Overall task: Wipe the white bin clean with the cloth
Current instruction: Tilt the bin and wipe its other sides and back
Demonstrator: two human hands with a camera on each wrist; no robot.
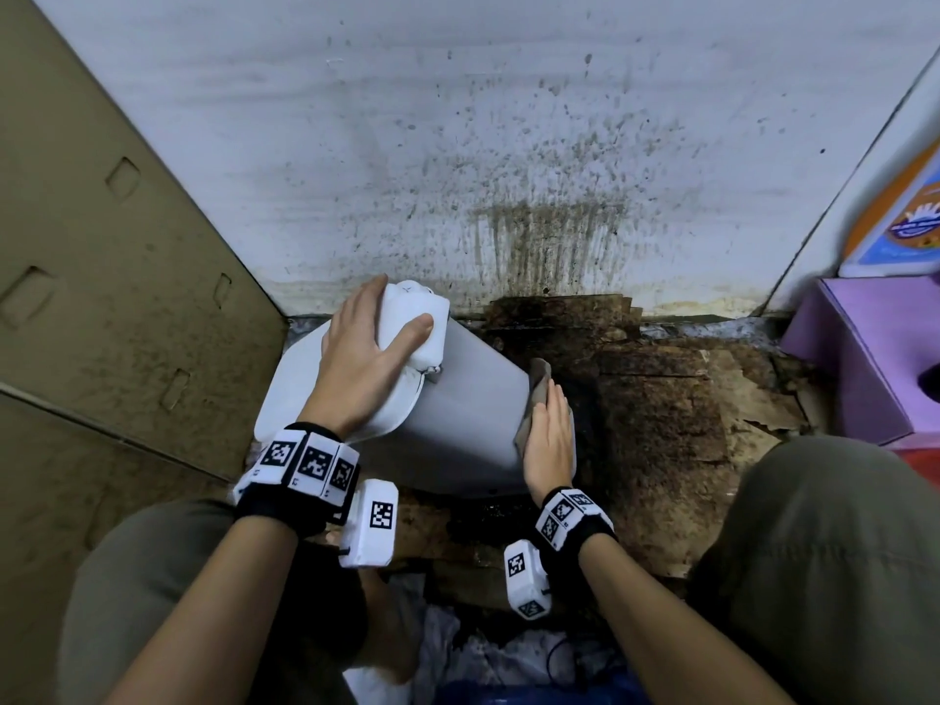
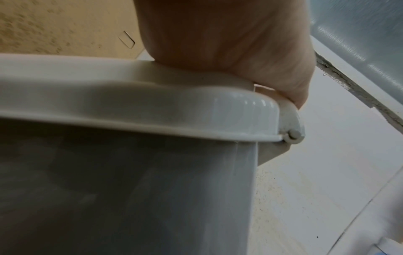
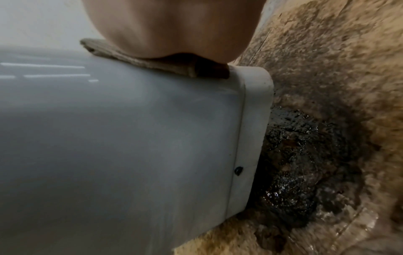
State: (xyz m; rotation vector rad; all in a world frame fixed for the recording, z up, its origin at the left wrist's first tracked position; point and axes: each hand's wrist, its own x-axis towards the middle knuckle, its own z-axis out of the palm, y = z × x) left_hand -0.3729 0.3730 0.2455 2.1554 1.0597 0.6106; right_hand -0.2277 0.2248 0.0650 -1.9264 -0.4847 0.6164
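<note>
The white bin lies tilted on the floor, with its lid end at the upper left. My left hand grips the white hinge block on the lid, thumb on one side and fingers over the other. In the left wrist view the palm of the left hand rests on the lid rim of the bin. A brownish cloth lies against the bin's right side. My right hand presses it flat with straight fingers. In the right wrist view the right hand holds the cloth down near the base band of the bin.
A stained cardboard panel stands close on the left, and a spattered white wall stands behind. Dirty, wet brown cardboard covers the floor to the right, with dark grime by the bin's base. A purple box sits far right.
</note>
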